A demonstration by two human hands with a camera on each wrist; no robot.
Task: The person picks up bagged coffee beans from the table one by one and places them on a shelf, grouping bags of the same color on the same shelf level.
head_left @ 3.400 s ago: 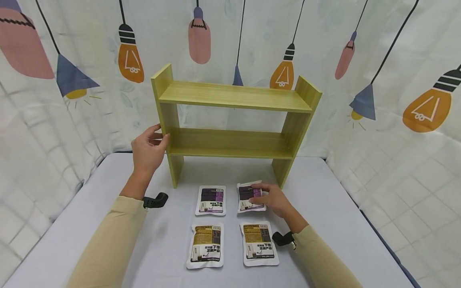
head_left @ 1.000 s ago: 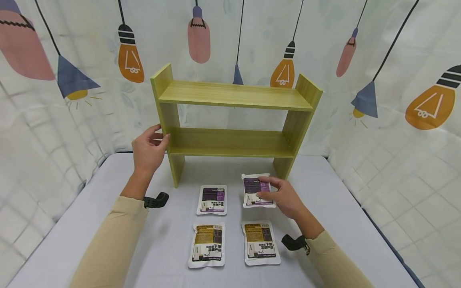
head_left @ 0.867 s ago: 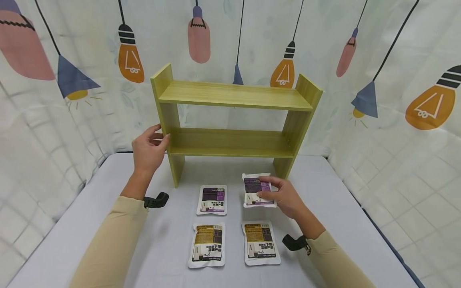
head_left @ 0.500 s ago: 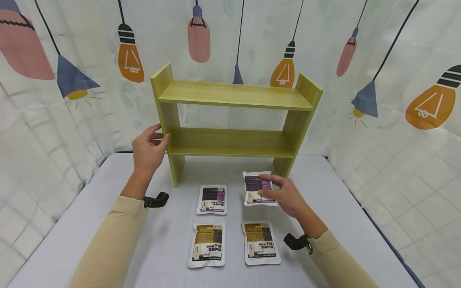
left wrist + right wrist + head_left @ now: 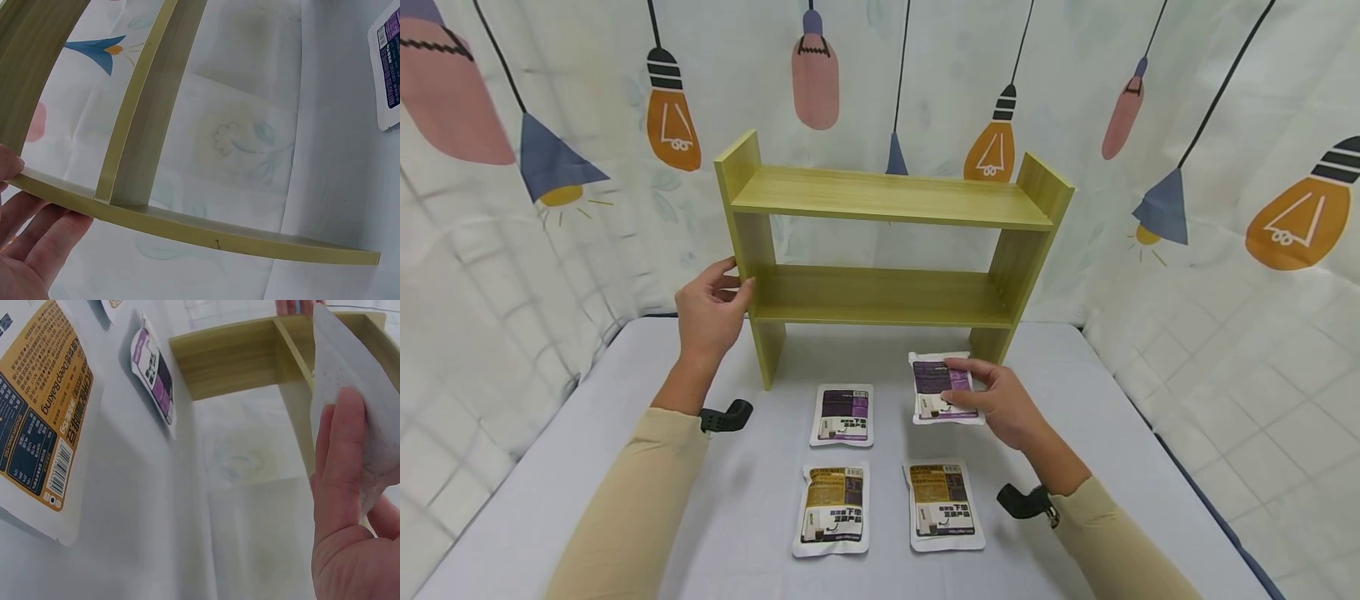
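My left hand [image 5: 709, 312] grips the left side panel of a yellow-green wooden shelf [image 5: 880, 200]; in the left wrist view the thumb lies on one face of the panel and the fingers [image 5: 53, 240] on the other. With my right hand [image 5: 1003, 404] I pinch a white pouch with a purple and black label [image 5: 934, 387] by its right side, held above the table in front of the shelf's right leg. The right wrist view shows the pouch's plain white back [image 5: 356, 394] against my fingers. A second purple-labelled pouch [image 5: 842, 415] lies flat, left of the held one.
Nearer me, two white pouches with gold-brown labels lie side by side, a left one [image 5: 832, 510] and a right one [image 5: 943, 506]. A white cloth covers the table [image 5: 752, 492]. Behind the shelf hangs a curtain [image 5: 895, 83] printed with lamps.
My right hand has lifted the purple-labelled pouch off the table and carried it slightly right and towards the shelf. The left hand has stayed on the side panel.
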